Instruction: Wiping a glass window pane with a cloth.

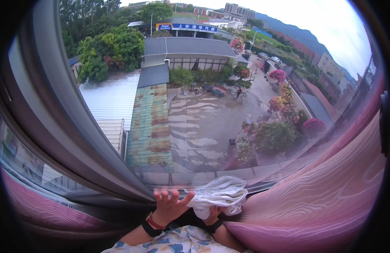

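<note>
A crumpled white cloth (220,195) is bunched in my right hand (213,215), against the lower part of a window pane (195,178). The cloth hides most of that hand's fingers. Just left of the cloth, my left hand (171,202) is raised with its fingers spread, and it holds nothing. Its fingertips are at or close to the glass; whether they touch I cannot tell. A faint reflection of the cloth shows in the pane. Both wrists wear black bands, and a red strap (155,222) circles the left one.
A dark window frame (84,117) curves along the left side. Pink patterned curtains hang at the right (308,189) and lower left (55,208). Beyond the glass, far below, lie a wet courtyard (201,126), a rusty green metal roof (153,126) and flowering shrubs (274,136).
</note>
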The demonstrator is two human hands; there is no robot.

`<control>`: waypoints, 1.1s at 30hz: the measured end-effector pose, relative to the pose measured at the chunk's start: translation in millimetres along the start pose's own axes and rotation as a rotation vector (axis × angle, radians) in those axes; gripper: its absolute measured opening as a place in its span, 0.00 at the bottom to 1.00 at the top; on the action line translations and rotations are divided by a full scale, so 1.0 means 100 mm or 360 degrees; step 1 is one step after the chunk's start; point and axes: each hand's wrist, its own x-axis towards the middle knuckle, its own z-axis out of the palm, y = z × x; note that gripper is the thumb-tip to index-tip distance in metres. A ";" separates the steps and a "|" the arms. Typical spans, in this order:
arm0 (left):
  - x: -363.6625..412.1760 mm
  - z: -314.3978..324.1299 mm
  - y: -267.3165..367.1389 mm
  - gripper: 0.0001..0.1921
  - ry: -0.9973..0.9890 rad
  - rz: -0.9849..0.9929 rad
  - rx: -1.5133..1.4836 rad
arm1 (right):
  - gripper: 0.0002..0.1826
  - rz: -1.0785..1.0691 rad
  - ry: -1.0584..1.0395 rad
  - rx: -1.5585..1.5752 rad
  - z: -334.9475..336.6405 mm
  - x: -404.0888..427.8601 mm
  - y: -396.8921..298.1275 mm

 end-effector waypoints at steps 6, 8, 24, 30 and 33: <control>0.01 0.00 -0.01 0.36 0.0001 0.0025 -0.0021 | 0.34 -0.0253 0.0151 -0.0274 0.01 0.01 -0.04; 0.01 0.00 -0.02 0.36 0.0006 0.0048 -0.0019 | 0.35 -0.0482 0.0295 -0.0476 0.03 0.03 -0.09; 0.04 0.02 -0.04 0.34 0.0095 0.0068 0.0013 | 0.34 -0.1509 0.1055 -0.1223 0.13 0.23 -0.51; 0.03 0.01 -0.07 0.34 0.0074 0.0104 0.0004 | 0.37 -0.1483 0.1104 -0.1277 0.14 0.25 -0.54; 0.02 0.01 -0.08 0.34 0.0069 0.0119 -0.0018 | 0.38 -0.1459 0.1098 -0.1291 0.16 0.24 -0.56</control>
